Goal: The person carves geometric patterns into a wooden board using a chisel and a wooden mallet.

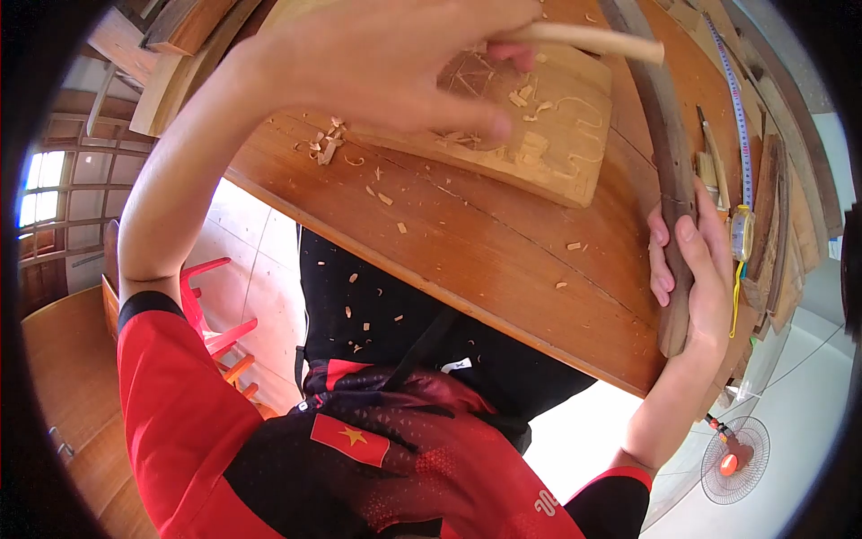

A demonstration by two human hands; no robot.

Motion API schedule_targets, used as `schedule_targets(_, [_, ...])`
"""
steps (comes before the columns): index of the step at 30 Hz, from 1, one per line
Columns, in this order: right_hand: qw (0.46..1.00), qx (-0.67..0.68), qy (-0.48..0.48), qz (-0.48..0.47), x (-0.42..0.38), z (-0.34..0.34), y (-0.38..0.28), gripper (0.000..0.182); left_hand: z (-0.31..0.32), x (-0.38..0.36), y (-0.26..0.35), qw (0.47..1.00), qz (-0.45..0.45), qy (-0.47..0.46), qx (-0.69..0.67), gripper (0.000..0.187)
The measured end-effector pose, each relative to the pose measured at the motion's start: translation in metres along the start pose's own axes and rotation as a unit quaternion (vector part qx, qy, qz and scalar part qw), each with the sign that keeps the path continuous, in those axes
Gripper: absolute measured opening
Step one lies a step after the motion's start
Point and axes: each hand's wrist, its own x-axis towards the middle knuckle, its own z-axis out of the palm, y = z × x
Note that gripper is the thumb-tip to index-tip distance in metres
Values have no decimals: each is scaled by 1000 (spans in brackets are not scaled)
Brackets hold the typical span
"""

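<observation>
My left hand (377,72), slightly blurred, is over the carved wooden board (566,171). Its fingers curl around a pale round wooden rod (593,39), while its thumb stands apart below. Whether the rod has a blade is hidden. On the right, my right hand (709,278) wraps around the lower part of a long, dark, slightly curved wooden stick (660,117). The board bears raised, winding outlines near its right end, and its left part lies behind my left hand. Loose wood shavings (525,94) lie on it.
The brown wooden table (422,242) has more shavings scattered on it. A brush (708,168), a tape measure (742,234) and wood strips (772,216) lie to the right. Stacked timber (184,72) is at upper left. A red chair (215,337) and a fan (734,460) stand beyond the table.
</observation>
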Motion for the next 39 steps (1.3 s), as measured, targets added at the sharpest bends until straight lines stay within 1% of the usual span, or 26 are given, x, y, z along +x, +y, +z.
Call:
schedule_targets(1, [1000,2,-10,0,1,-1,0,69,-3,-3,6,999,20,-17,34,35])
schedule_targets(3, [999,-26,-17,2,1,-2,1,75,4,-6,6,997,60,15,54,34])
schedule_targets(4, [999,-41,-21,2,2,-1,2,79,20,-5,-2,994,82,63,42,33])
schedule_targets(6, [999,-32,-35,7,2,-2,2,78,47,-4,-8,982,100,152,53,34])
schedule_targets(8, [999,-30,-35,12,1,-3,-1,77,65,-4,-1,963,94,232,98,41])
schedule_targets(9, [999,-32,-30,15,1,0,-5,76,66,-4,4,972,74,204,89,38])
schedule_targets(12, [999,-34,-26,19,1,0,-6,73,72,9,21,977,23,208,34,39])
schedule_targets(14, [999,-41,-22,20,1,-1,-4,72,69,21,14,975,59,212,12,37])
schedule_targets(16, [999,-34,-11,11,1,-2,-3,70,47,29,24,983,41,164,-74,31])
schedule_targets(17, [999,-32,-8,8,1,-3,-3,70,26,32,32,982,5,113,-151,29])
schedule_targets(20, [1000,-8,20,-4,2,-2,-6,69,7,50,34,965,-1,20,-261,37])
schedule_targets(21, [999,4,31,-6,1,-1,-7,68,-15,62,20,941,32,-78,-328,38])
schedule_targets(24, [999,26,36,-12,0,-4,-6,69,19,68,9,957,126,53,-255,34])
schedule_targets(25, [999,19,25,-10,0,-5,-7,70,24,74,-2,954,148,61,-253,32])
schedule_targets(27, [1000,14,16,-9,1,-6,-6,71,30,76,-6,948,147,83,-270,28])
schedule_targets(30, [1000,9,18,-6,1,-4,-7,71,36,60,9,946,95,112,-290,27])
schedule_targets(31, [1000,11,21,-5,0,-3,-6,71,31,53,17,951,93,115,-272,27])
schedule_targets(33, [1000,15,22,-3,1,-2,-6,72,36,53,13,949,96,130,-270,27])
schedule_targets(34, [1000,18,22,-1,0,-2,-4,73,48,57,2,942,102,143,-286,28])
schedule_targets(36, [999,18,27,0,0,-2,-5,76,56,60,-3,942,95,157,-282,28])
schedule_targets(39, [999,13,39,-3,0,-2,-6,79,53,58,3,956,71,162,-233,27])
